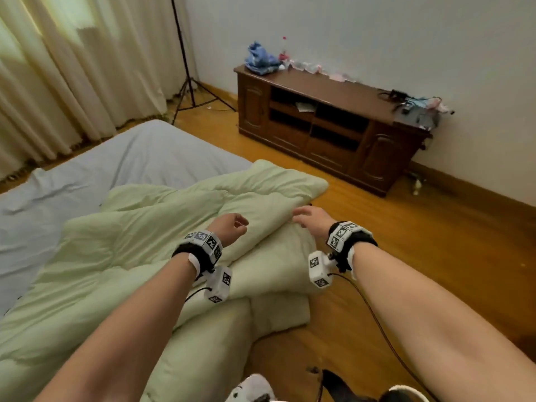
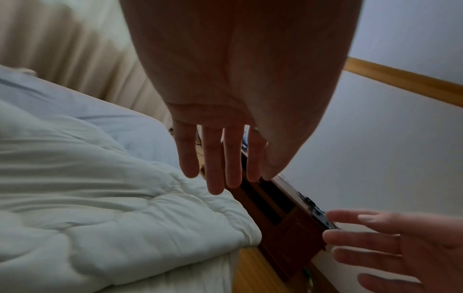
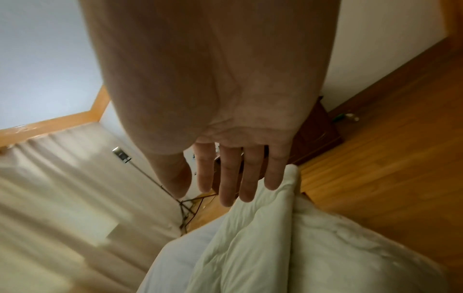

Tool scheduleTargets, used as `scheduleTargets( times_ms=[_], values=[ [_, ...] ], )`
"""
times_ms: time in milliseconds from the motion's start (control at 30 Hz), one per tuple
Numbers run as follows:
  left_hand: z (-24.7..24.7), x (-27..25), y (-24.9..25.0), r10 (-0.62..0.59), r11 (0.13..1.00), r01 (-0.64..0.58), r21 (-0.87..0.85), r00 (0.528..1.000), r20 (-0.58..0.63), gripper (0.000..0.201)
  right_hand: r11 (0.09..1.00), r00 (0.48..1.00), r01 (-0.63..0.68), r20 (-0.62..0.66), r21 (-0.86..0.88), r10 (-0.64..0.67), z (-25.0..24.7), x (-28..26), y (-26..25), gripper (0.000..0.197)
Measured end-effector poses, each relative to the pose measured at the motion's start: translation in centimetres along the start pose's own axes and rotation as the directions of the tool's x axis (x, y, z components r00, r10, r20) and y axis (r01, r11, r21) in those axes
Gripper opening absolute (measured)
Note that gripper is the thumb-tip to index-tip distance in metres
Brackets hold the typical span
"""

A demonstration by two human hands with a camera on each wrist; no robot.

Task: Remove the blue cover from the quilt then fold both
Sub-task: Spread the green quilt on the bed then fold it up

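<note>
Pale-green quilt (image 1: 150,227): lying bare and rumpled across the bed, one corner reaching toward the floorboards (image 1: 435,242) and a lower fold hanging off the near edge; no cover is showing on it.
Blue cover: a blue-grey sheet (image 1: 110,166) is lying flat on the bed behind the quilt; whether that is the removed cover or the bed's own sheet cannot be told from these views.
Left hand (image 1: 230,227): hovering above the middle of the quilt; in the head view the fingers are looking loosely curled, while the left wrist view is showing them hanging straight and apart, holding nothing.
Right hand (image 1: 311,217): reaching over the quilt's right edge near the corner, fingers spread and straight, gripping nothing; contact with the fabric cannot be confirmed.
Step in hand: judging from the bare quilt, the cover seems to be off already, and the person appears to be starting on the folding of the quilt, both hands going for its near corner region.
Next move calls for: each hand taking a firm pinch on an edge or corner, then drawing the thick padding flat before doubling it over, since the heaped folds are likely to trap bulk.
Risk: the overhanging part may be sliding toward the floor if only one side is lifted.
Surroundings: a dark wooden cabinet (image 1: 327,126) is standing against the wall, well apart from the bed, and cream curtains (image 1: 72,76) are hanging behind it.
</note>
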State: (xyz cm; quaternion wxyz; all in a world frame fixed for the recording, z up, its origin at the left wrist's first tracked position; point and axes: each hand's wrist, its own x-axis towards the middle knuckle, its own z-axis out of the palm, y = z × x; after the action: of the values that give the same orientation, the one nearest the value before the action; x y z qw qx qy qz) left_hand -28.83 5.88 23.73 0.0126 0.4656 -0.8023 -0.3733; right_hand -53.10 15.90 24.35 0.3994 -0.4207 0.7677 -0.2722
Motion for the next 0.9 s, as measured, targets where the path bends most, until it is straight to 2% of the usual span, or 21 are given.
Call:
scheduleTargets(
  times_ms=[200, 333, 500, 633, 767, 900],
  values=[
    [4.8, 13.4, 9.1, 0.076, 0.995, -0.085, 0.055, 0.986, 0.15, 0.023, 0.992, 0.993, -0.117, -0.024, 0.035, 0.118, -11.1, 4.8, 6.6, 0.039],
    [6.6, 21.8, 15.7, 0.121, 0.986, -0.143, 0.085, 0.967, 0.224, 0.027, 0.973, 0.971, -0.227, -0.075, 0.035, 0.229, -19.1, 9.0, 9.3, 0.034],
    [8.9, 33.4, 25.4, 0.185, 0.954, -0.24, 0.179, 0.942, 0.279, 0.03, 0.986, 0.974, -0.167, -0.157, 0.008, 0.166, -29.1, 15.1, 11.6, 0.029],
    [11.4, 41.8, 32.3, 0.212, 0.903, -0.318, 0.287, 0.915, 0.344, 0.03, 0.971, 0.982, -0.186, -0.068, -0.153, 0.177, -35.9, 21.2, 15.7, 0.03],
    [13.6, 51.7, 37.0, 0.161, 0.894, -0.29, 0.342, 0.92, 0.358, 0.03, 0.954, 0.983, -0.179, 0.002, -0.241, 0.184, -43.4, 30.1, 21.1, 0.029],
    [14.5, 60.5, 41.1, 0.038, 0.94, -0.135, 0.315, 0.954, 0.298, 0.029, 0.953, 0.986, -0.133, 0.065, -0.274, 0.156, -51.2, 39.7, 23.7, 0.028]
  ],
)
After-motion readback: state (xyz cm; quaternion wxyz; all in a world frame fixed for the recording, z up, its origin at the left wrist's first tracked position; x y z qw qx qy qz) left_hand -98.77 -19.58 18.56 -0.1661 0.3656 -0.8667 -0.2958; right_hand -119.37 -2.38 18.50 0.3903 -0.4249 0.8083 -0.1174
